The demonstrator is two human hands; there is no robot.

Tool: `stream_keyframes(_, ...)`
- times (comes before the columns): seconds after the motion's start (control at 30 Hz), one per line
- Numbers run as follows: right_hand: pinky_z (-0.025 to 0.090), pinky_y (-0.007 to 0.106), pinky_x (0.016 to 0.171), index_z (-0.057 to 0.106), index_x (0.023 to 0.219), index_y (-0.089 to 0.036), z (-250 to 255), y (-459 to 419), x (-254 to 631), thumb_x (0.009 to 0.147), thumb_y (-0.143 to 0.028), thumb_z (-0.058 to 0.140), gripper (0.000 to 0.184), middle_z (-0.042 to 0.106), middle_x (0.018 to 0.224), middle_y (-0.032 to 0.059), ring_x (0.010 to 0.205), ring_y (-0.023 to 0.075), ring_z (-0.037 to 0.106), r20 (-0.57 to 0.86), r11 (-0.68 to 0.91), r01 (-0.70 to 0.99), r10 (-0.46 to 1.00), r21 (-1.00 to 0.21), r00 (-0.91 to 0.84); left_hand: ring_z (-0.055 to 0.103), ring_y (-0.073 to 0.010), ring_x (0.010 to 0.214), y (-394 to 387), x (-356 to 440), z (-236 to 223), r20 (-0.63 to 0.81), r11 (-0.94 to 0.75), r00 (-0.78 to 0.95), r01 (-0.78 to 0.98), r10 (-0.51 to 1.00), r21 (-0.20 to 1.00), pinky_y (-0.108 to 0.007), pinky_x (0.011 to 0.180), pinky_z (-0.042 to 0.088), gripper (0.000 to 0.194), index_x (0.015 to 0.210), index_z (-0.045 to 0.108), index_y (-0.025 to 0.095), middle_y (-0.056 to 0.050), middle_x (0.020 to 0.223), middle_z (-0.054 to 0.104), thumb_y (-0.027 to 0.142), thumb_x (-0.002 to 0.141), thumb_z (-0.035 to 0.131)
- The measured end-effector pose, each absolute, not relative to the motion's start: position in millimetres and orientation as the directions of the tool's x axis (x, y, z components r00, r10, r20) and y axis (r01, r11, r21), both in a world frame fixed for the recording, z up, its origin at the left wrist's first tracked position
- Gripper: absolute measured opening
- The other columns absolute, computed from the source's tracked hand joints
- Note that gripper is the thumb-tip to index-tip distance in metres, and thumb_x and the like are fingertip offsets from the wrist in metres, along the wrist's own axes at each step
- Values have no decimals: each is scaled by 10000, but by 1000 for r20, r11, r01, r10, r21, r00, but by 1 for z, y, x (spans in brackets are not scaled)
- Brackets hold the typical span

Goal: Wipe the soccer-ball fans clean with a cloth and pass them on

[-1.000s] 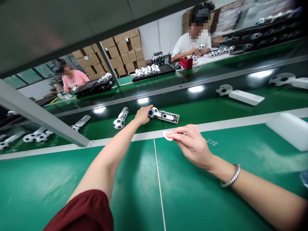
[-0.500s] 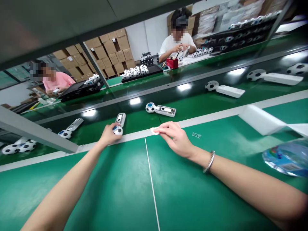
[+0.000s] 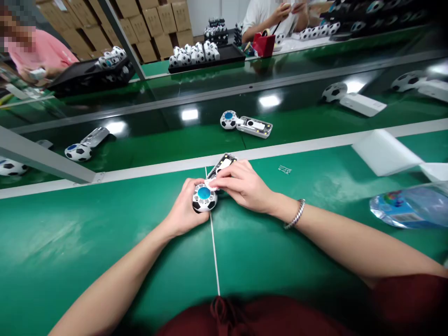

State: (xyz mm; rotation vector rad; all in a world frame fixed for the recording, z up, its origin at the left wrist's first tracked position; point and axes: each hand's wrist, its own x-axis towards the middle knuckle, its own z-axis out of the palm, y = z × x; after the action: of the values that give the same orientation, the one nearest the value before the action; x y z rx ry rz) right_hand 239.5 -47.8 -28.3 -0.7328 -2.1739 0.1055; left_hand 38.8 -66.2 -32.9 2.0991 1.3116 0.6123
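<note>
My left hand (image 3: pixel 186 208) is closed round the ball end of a soccer-ball-patterned device (image 3: pixel 205 198) over the green table. A blue disc sits in the ball's face, and a slim body with an exposed inside slants away to the upper right. Pinched in the fingertips of my right hand (image 3: pixel 245 186) is a small white pad-like piece (image 3: pixel 211 184), held against the device where the ball meets the body. My right fingers partly cover both the piece and the device's body.
Beyond the pale rail, a dark green conveyor carries a similar device (image 3: pixel 254 126), another at left (image 3: pixel 82 147) and more at right. A plastic bottle (image 3: pixel 409 205) and a white sheet (image 3: pixel 387 151) lie to my right. Two people sit across, near a black tray (image 3: pixel 227 57) of balls.
My left hand has brought the device off the conveyor toward me, over the table. My right hand has moved the white piece onto it. The view has tilted down.
</note>
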Motion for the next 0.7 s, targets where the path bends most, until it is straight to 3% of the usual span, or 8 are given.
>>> stream_keyframes(0.1, 350, 320, 749, 633, 942, -224, -28, -52, 236, 876, -177, 476, 177, 659, 880, 11, 821, 132, 534, 661, 862, 431, 488, -266, -569, 477, -208, 1048, -67, 38, -34, 95, -406, 469, 626, 878, 666, -341, 918, 423, 567, 1112, 407, 234, -42, 1078, 450, 120, 587, 587)
stream_keyframes(0.3, 316, 330, 734, 636, 920, -220, -28, -52, 231, 892, -179, 428, 213, 666, 869, 8, 775, 137, 494, 652, 872, 466, 442, -151, -616, 484, -208, 1025, -69, 38, -33, 109, -411, 470, 609, 876, 678, -351, 895, 433, 568, 1115, 406, 233, -49, 1081, 453, 302, 629, 693)
stream_keyframes(0.53, 290, 331, 725, 641, 894, -224, -25, -54, 230, 904, -184, 412, 233, 668, 851, -5, 743, 125, 481, 632, 891, 442, 404, -108, -661, 504, -202, 996, -69, 39, -33, 99, -387, 454, 603, 886, 697, -339, 869, 444, 546, 1099, 415, 219, -48, 1068, 465, 242, 619, 673)
stream_keyframes(0.63, 296, 339, 727, 647, 902, -229, -27, -54, 229, 905, -192, 420, 230, 676, 858, -3, 746, 130, 497, 649, 855, 499, 459, -138, -607, 503, -204, 1003, -68, 38, -32, 101, -398, 473, 585, 875, 706, -338, 873, 446, 541, 1101, 417, 215, -50, 1073, 469, 228, 619, 664)
stream_keyframes(0.7, 320, 345, 741, 652, 913, -238, -27, -52, 232, 893, -200, 452, 205, 674, 859, 4, 766, 133, 524, 669, 820, 523, 525, -231, -526, 491, -211, 1044, -66, 34, -30, 96, -417, 506, 571, 857, 707, -342, 903, 435, 537, 1111, 421, 221, -54, 1108, 472, 215, 626, 653)
